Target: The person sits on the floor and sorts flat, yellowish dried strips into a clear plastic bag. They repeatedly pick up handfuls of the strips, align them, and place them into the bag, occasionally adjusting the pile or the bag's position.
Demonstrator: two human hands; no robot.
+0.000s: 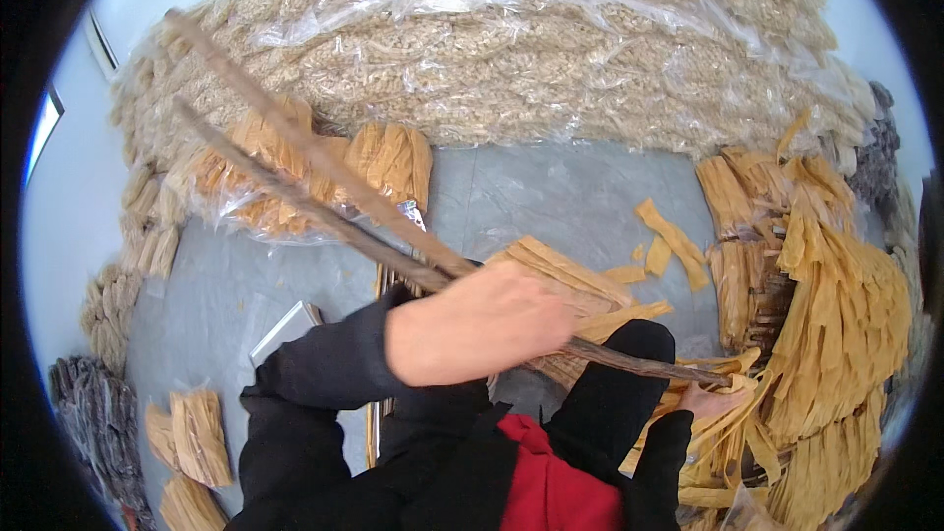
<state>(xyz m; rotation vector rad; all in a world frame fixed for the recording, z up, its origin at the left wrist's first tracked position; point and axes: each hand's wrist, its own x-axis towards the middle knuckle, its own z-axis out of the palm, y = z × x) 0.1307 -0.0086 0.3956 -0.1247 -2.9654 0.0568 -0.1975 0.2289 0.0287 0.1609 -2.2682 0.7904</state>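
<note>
My left hand (487,320) is closed around two long wooden sticks (270,177), which slant up to the upper left and look slightly blurred. Just beneath it lies a bundle of flat yellow dried strips (546,263). At the lower right, my right hand (706,403) is among hanging yellow strips (757,423) near the end of one stick, its fingers curled and partly hidden by the strips it grips.
Tall stacks of bagged pale, knotted bundles (551,69) line the back. Orange bundles (388,162) lie upper left, piled yellow strips (826,305) at right, loose strips (664,246) on the grey floor (521,187). Dark bagged bundles (93,433) and smaller tan bundles (197,438) are lower left.
</note>
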